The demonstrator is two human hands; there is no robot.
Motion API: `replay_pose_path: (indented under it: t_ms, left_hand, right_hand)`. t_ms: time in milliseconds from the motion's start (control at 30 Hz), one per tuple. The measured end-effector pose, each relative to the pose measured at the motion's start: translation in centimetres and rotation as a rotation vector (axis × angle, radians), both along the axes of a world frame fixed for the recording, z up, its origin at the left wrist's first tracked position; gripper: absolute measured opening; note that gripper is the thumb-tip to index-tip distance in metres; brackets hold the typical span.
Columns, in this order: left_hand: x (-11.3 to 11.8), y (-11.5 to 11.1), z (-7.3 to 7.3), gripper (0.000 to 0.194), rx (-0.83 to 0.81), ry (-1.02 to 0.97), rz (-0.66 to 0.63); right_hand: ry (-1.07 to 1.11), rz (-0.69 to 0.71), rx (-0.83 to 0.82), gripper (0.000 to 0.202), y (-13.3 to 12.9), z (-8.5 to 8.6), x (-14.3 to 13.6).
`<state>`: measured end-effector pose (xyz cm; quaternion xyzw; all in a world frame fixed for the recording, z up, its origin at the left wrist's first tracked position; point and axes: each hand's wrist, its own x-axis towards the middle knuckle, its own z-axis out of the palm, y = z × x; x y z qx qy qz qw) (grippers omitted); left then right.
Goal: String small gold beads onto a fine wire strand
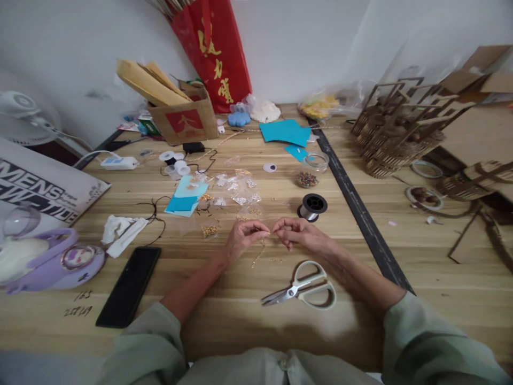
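My left hand (pixel 245 236) and my right hand (pixel 298 233) meet fingertip to fingertip above the wooden table. The left thumb and forefinger pinch the upper end of a thin gold chain (pixel 258 256), which hangs below them. Closed in a pinch too, my right fingertips are beside the left ones; what they hold is too small to make out. A short gold chain piece (pixel 276 261) lies just below the hands. Scissors with pale handles (pixel 298 289) rest nearer my body, blades slightly apart. Behind my right hand stands a spool of thin wire (pixel 310 208).
Small bags of beads (pixel 240 198) and blue cards (pixel 182 203) lie behind my left hand. A phone (pixel 128 286) is at the left. Farther back are a bead jar (pixel 308 179) and a cardboard box (pixel 200 120). Wooden baskets (pixel 385 144) stand right of a black strip (pixel 352 198).
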<state>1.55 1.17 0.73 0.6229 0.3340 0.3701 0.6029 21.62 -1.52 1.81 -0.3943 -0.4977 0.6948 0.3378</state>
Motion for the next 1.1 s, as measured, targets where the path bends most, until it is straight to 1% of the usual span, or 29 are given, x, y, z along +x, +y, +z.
replay_pose_path:
  t_ms: [133,233,367,467,567,700,867,1100]
  left_hand:
    - [-0.2,0.3,-0.3,0.020,-0.036,-0.028,0.037]
    - [-0.3,0.5,-0.4,0.018,-0.028,-0.044,0.050]
    - [-0.4,0.7,-0.7,0.019,-0.015,-0.071,0.051]
    - [-0.4,0.7,-0.7,0.021,-0.032,-0.086,0.049]
    - [-0.4,0.6,-0.6,0.020,-0.044,-0.092,0.050]
    - [-0.3,0.4,-0.4,0.018,-0.061,-0.100,0.045]
    - [-0.3,0.3,-0.2,0.018,-0.064,-0.096,0.039]
    - [-0.1,0.2,0.2,0.017,-0.053,-0.082,0.017]
  right_hand:
    - [-0.024,-0.073,0.060,0.031,0.0,1.7,0.6]
    - [-0.003,-0.105,0.125,0.030,0.0,2.8,1.1]
    - [0.039,-0.169,0.209,0.031,0.1,3.5,1.6]
    - [0.064,-0.204,0.258,0.032,0.2,3.6,1.7]
    - [0.084,-0.224,0.275,0.032,0.2,3.5,1.7]
    - [0.106,-0.256,0.261,0.029,0.0,3.3,1.4]
    - [0.126,-0.277,0.228,0.019,-0.2,3.2,1.1]
    - [0.120,-0.299,0.237,0.016,-0.2,3.0,1.1]
